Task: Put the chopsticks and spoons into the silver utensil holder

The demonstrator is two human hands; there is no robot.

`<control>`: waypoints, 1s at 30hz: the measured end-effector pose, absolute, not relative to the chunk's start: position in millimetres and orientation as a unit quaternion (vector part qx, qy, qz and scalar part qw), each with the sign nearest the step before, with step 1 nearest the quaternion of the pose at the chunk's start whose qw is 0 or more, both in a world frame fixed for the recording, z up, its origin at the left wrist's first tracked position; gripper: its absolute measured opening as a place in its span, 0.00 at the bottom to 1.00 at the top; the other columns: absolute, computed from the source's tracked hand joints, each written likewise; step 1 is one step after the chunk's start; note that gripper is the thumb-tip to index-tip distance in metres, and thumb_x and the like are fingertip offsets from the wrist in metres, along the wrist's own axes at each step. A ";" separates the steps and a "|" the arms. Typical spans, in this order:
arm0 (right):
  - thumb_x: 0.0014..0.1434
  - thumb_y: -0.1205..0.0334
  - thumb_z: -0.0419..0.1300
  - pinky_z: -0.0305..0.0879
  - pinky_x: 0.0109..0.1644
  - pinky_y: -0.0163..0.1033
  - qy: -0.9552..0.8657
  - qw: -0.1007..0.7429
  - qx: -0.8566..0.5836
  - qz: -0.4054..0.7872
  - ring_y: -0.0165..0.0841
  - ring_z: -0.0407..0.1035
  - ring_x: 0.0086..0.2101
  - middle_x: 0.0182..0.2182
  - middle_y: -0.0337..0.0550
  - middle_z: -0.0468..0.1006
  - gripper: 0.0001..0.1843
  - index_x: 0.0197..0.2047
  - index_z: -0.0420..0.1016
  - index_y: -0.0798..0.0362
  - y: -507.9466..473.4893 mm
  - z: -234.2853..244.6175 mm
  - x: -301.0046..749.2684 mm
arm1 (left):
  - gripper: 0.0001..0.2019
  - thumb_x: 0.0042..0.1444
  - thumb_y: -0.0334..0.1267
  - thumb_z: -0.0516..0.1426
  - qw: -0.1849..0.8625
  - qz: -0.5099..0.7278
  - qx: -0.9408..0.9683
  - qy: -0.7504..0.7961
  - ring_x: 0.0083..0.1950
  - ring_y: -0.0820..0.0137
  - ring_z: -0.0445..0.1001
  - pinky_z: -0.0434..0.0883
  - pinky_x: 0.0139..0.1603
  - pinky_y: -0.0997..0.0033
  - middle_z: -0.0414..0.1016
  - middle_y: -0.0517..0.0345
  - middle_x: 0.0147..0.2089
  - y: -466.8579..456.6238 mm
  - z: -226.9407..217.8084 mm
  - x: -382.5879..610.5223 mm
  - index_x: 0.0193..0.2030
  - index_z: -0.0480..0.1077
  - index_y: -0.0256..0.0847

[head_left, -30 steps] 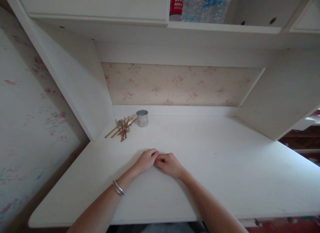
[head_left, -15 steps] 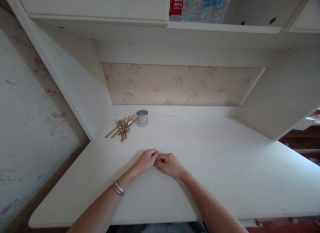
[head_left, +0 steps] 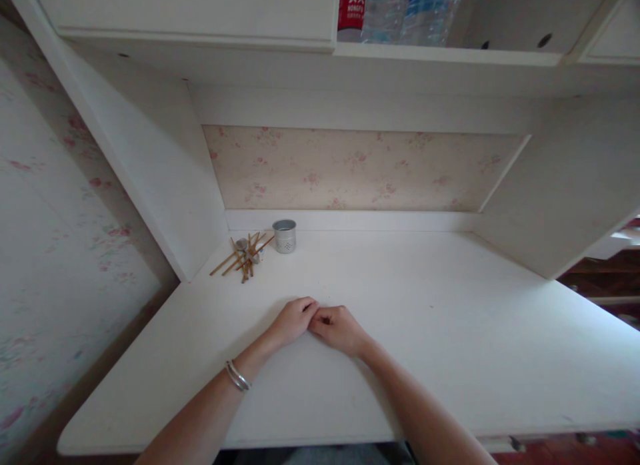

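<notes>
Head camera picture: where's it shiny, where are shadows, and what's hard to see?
Head view: a pale sheen on the desk toward the right; head view: soft shadows beside the left forearm and right forearm; head view: the pile of thin sticks is too small to make out fully.

A red label (head_left: 352, 6) near the left end of the open shelf's (head_left: 450, 54) front edge reads "农夫", with "NONGFU" beneath; the line under that is too small to read.

Desk (head_left: 475, 332), white, with side panels (head_left: 565, 185); overhead cabinet (head_left: 195, 15), white, partly open-fronted; left wall (head_left: 55, 212), floral-papered; back wall (head_left: 350, 178), pink-floral; light, brighter at right.
</notes>
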State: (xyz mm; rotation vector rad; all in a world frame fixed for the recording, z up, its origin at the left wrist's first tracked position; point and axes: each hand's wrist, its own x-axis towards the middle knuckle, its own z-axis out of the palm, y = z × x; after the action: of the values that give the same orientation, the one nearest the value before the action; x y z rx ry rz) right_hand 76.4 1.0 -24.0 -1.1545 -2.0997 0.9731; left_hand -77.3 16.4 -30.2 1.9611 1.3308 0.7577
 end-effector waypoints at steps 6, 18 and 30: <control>0.55 0.59 0.52 0.48 0.26 0.30 -0.781 0.277 -0.427 0.362 0.25 0.55 0.22 0.18 0.33 0.63 0.14 0.23 0.71 0.55 1.0 -23.7 76.9 | 0.18 0.60 0.45 0.45 0.322 0.292 0.744 0.507 0.35 0.69 0.69 0.63 0.37 0.72 0.73 0.57 0.31 15.9 -30.6 -77.4 0.29 0.69 0.39; 0.56 0.58 0.52 0.49 0.27 0.30 -0.785 0.262 -0.440 0.349 0.26 0.57 0.23 0.19 0.34 0.64 0.15 0.25 0.73 0.55 1.0 -25.0 76.4 | 0.17 0.60 0.44 0.45 0.323 0.290 0.743 0.509 0.35 0.69 0.69 0.63 0.36 0.73 0.74 0.57 0.30 14.3 -26.1 -76.9 0.29 0.70 0.38; 0.56 0.57 0.52 0.48 0.26 0.30 -0.784 0.264 -0.440 0.348 0.25 0.56 0.23 0.19 0.33 0.63 0.15 0.24 0.72 0.55 1.6 -26.6 76.7 | 0.17 0.59 0.44 0.45 0.333 0.290 0.739 0.509 0.35 0.70 0.69 0.62 0.37 0.72 0.74 0.57 0.32 15.2 -26.9 -76.8 0.30 0.70 0.38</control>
State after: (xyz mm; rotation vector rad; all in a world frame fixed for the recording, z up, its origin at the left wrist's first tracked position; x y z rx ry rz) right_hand 76.7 1.6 -26.6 -1.1902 -2.1205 0.9411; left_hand -76.8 15.2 -26.9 1.9305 1.3281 0.7577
